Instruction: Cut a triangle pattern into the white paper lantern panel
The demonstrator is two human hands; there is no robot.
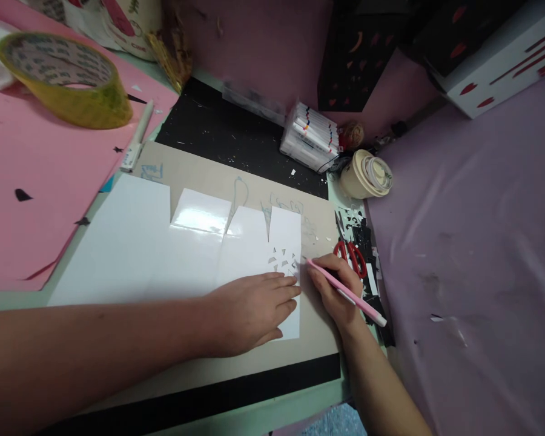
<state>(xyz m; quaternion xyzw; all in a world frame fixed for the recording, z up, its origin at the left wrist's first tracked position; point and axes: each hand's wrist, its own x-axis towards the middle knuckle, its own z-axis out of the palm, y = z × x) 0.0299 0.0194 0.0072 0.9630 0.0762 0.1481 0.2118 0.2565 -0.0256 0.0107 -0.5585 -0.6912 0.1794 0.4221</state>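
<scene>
1. Covering the table are a pink card at left, a beige cutting mat in the centre and purple plastic sheeting at right.
2. A white glossy sheet lies on the mat, with small cut-outs near its right edge.
3. The left hand has an open grip and presses flat on the sheet just below the cut-outs.
4. The right hand has its grip closed around a pink pen-shaped tool, tip at the sheet's right edge.
5. Red-handled scissors lie just beyond it, and bare mat shows below both hands.
</scene>
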